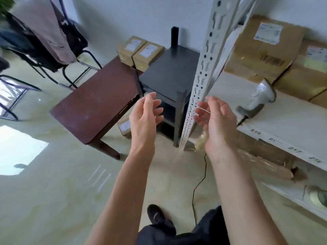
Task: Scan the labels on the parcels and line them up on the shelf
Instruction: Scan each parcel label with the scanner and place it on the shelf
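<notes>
Shelf (290,121) at right, behind upright post (203,71). On shelf: scanner (260,101) lying at front, large parcels (265,48) behind it against wall. Left of post: small stand (169,73); further left, low table (95,101) bearing two small parcels (139,50) at far end. One parcel (124,127) on floor under table.

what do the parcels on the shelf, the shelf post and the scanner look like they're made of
Parcels: brown corrugated cardboard by the look, matte, with white paper labels.
Shelf post: probably painted metal, pale grey, punched with rows of slots and holes.
Scanner: seemingly moulded plastic, light grey body, darker grey handle base.
</notes>
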